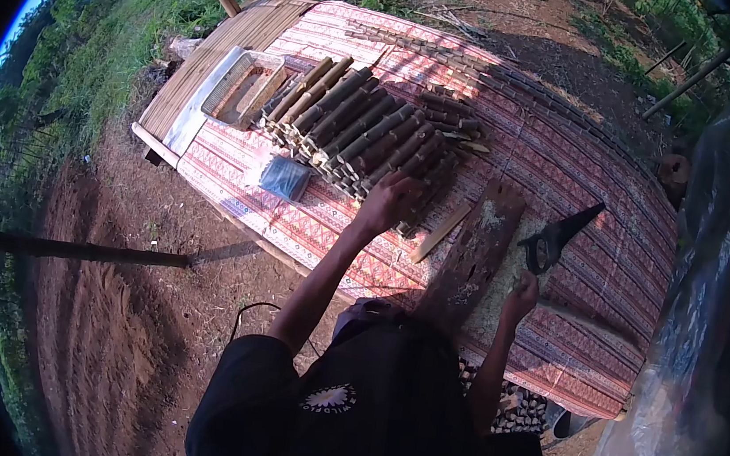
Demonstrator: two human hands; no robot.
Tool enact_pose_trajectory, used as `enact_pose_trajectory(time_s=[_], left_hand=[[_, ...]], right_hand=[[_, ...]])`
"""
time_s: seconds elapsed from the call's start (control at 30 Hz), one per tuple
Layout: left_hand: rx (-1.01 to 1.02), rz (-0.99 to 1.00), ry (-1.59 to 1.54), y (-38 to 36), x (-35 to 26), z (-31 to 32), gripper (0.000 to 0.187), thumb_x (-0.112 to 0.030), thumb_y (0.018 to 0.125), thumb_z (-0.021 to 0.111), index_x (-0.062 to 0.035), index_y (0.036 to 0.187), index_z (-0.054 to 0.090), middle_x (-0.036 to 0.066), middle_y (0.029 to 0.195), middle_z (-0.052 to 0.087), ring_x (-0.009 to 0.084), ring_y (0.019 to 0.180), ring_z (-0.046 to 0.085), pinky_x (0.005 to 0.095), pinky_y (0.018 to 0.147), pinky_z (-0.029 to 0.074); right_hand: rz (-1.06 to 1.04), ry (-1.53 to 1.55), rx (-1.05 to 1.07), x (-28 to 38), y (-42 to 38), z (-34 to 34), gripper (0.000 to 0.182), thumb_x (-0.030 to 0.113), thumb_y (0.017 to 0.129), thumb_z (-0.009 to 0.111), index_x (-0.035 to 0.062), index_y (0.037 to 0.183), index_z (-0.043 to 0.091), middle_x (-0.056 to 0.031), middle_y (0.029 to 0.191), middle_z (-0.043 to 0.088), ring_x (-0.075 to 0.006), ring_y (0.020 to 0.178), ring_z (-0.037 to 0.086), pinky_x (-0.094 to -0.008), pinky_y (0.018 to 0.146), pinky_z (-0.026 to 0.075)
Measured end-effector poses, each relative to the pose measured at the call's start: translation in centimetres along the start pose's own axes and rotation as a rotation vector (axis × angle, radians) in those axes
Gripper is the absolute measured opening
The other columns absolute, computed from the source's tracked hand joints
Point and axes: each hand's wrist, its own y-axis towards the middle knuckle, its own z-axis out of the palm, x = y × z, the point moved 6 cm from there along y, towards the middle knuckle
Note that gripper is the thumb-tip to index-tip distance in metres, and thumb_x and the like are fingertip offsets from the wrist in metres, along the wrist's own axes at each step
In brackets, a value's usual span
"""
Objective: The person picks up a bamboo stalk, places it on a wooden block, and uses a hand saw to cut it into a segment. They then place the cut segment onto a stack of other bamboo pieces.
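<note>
My left hand (390,202), its fingers curled, is at the near right side of a pile of short cut woody stems (357,129). Whether it grips one of them is hidden. My right hand (521,296) is closed just below the handle of a hand saw (564,236), apart from it. Whatever the right fingers hold, if anything, cannot be made out. A long thin stem (591,323) runs rightward from near that hand. Between my hands lies a worn wooden plank (474,253) with sawdust on it. Beside it is a flat strip of wood (442,233).
A patterned red mat (336,247) covers the bamboo platform (223,57). A plastic basket (242,86) and a blue-grey packet (284,178) are left of the pile. Long stems (555,114) lie along the far edge. Clear plastic sheeting (681,350) hangs at right.
</note>
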Motion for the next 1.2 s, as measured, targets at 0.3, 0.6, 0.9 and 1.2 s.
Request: enact_pose_trajectory(time_s=[0.3,0.6,0.9,1.2], left_hand=[[0.229,-0.143,0.188,-9.6,3.0,12.8,0.037,-0.012,0.08,0.067,-0.0077,0.116,0.059,0.018,0.112,0.056,0.0385,0.102,0.055,0.045,0.087,0.047],[0.198,-0.164,0.179,-10.4,4.2,13.9,0.042,-0.012,0.079,0.067,-0.0078,0.119,0.056,0.022,0.118,0.054,0.0415,0.106,0.054,0.048,0.087,0.048],[0.171,-0.274,0.105,-9.1,4.8,13.1,0.058,-0.015,0.063,0.078,-0.0017,0.115,0.056,0.025,0.102,0.061,0.042,0.095,0.06,0.0475,0.079,0.051],[0.386,-0.417,0.072,-8.2,6.3,11.9,0.05,-0.032,0.053,0.085,-0.002,0.091,0.07,0.02,0.089,0.068,0.0356,0.083,0.066,0.0425,0.075,0.054]], right_hand=[[-0.19,-0.687,0.209,-4.3,0.7,-5.2,0.039,-0.004,0.07,0.061,0.0083,0.106,0.061,-0.0165,0.107,0.058,-0.0371,0.106,0.053,-0.049,0.091,0.04],[-0.337,-0.614,0.372,-3.2,0.5,-6.4,0.036,0.0,0.075,0.063,0.0116,0.109,0.062,-0.0117,0.107,0.059,-0.0334,0.108,0.051,-0.0479,0.092,0.038],[-0.498,-0.448,0.426,3.8,-1.6,-2.5,0.039,0.002,0.079,0.062,0.0145,0.116,0.061,-0.0096,0.111,0.059,-0.0318,0.107,0.052,-0.0449,0.093,0.038],[-0.473,-0.378,0.406,6.6,-3.1,3.5,0.04,0.005,0.076,0.066,0.0179,0.115,0.063,-0.0059,0.106,0.061,-0.0298,0.104,0.053,-0.0466,0.091,0.037]])
